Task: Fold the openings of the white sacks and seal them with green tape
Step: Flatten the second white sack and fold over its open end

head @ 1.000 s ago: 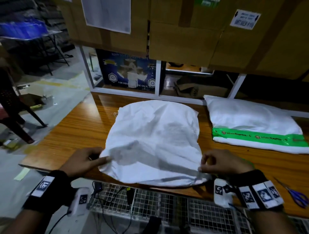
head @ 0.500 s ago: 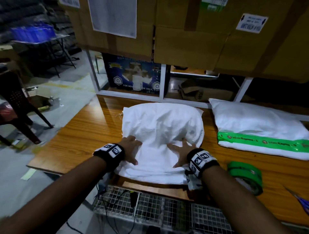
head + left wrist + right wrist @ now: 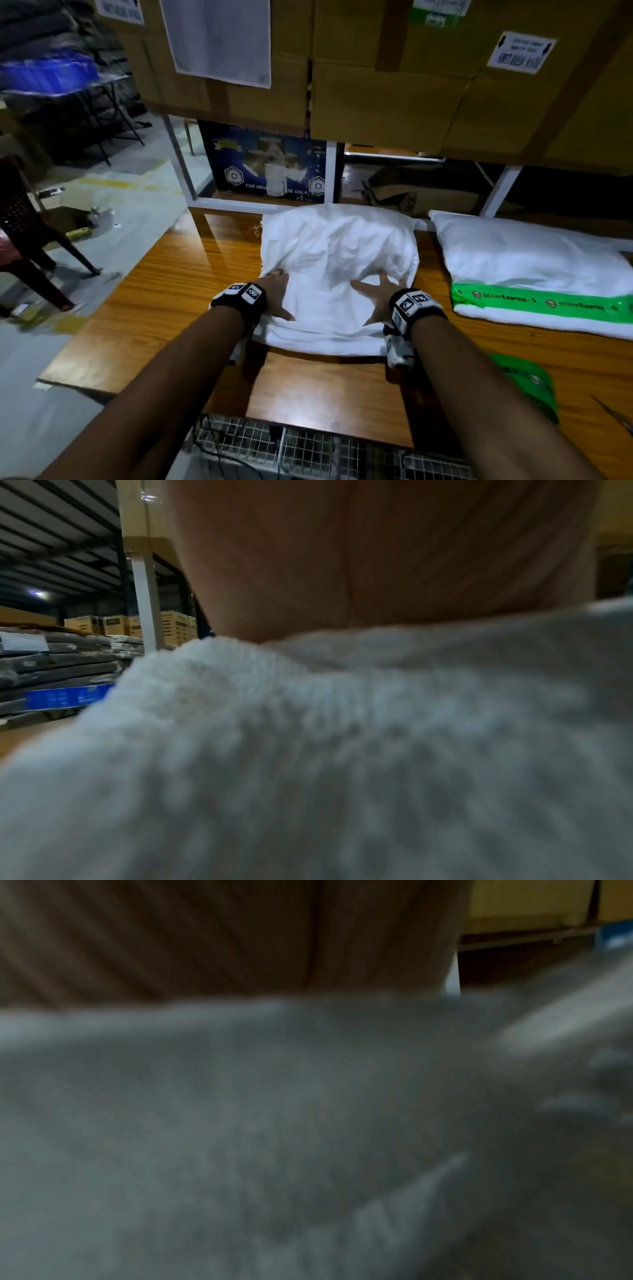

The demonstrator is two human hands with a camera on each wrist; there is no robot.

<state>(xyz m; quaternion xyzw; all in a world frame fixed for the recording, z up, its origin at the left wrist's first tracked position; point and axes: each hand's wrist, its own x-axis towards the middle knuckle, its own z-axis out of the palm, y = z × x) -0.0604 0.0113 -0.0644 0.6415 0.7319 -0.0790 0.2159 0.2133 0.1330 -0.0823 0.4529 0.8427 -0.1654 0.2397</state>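
A white sack (image 3: 337,253) lies on the wooden table (image 3: 164,301) in front of me, its near end folded over. My left hand (image 3: 277,294) lies flat on the fold's left side. My right hand (image 3: 378,298) presses its right side with fingers spread. Both wrist views are blurred; each shows a palm on white woven cloth (image 3: 308,750) (image 3: 240,1123). A second white sack (image 3: 527,260), sealed with a green tape strip (image 3: 541,303), rests to the right. A green tape roll (image 3: 527,383) sits by my right forearm.
Scissors (image 3: 616,416) peek in at the right edge. Cardboard boxes (image 3: 394,85) sit on a white-framed shelf above the table's back. A blue printed box (image 3: 270,164) stands behind the sack. A wire basket (image 3: 308,452) hangs below the near edge. A dark chair (image 3: 30,240) stands on the floor at left.
Both hands let go of the sack's near edge after folding it away from me, and now press flat on the fold. The sack looks shorter and sits further back.
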